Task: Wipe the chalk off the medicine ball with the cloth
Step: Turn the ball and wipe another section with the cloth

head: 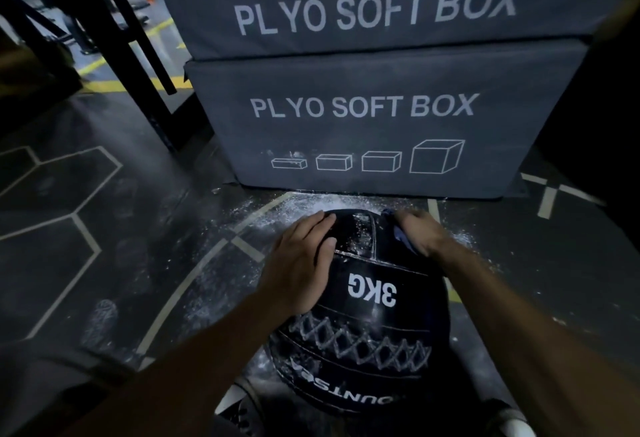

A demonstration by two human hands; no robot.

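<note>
A black medicine ball (367,325) marked "3KG" rests on the dark gym floor in the lower middle of the head view. White chalk specks show on its top panel, near the seam. My left hand (303,263) lies flat on the ball's upper left side, fingers spread. My right hand (420,232) presses a dark blue cloth (401,235) against the ball's upper right; most of the cloth is hidden under the hand.
Two stacked grey plyo soft boxes (374,117) stand just behind the ball. Chalk dust (304,204) is scattered on the floor around it. A black rack upright (138,55) stands at the left. White shoe tips (239,402) show at the bottom edge.
</note>
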